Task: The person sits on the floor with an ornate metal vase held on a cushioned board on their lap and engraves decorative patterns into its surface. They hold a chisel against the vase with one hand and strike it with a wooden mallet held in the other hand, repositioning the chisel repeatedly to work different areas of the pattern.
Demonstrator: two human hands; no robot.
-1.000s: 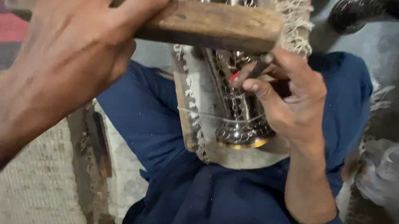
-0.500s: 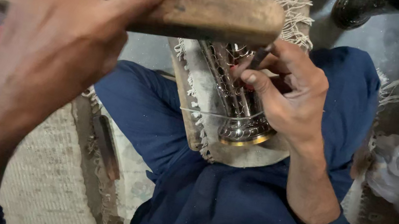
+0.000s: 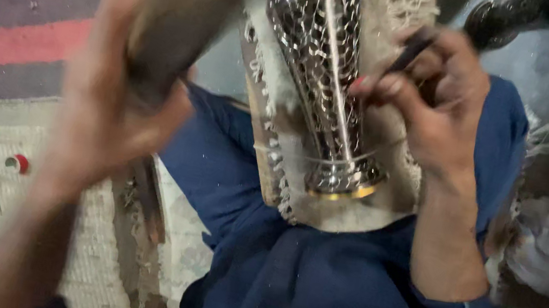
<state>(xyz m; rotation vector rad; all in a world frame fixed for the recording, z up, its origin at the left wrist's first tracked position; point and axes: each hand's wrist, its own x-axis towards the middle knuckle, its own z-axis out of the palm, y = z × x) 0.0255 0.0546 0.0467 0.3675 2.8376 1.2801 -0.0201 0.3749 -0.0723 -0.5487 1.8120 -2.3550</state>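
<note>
Left hand (image 3: pixel 118 123) blurred, fingers closed round wooden mallet (image 3: pixel 191 8). Right hand (image 3: pixel 433 107) pinched on thin dark tool (image 3: pixel 410 52), tip against patterned metal vase (image 3: pixel 323 72).

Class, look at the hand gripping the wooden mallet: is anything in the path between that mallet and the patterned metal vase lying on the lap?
Nothing visible blocks it. The left hand holds the wooden mallet beside the metal vase; the right hand holds a dark punch on the vase's far side.
</note>
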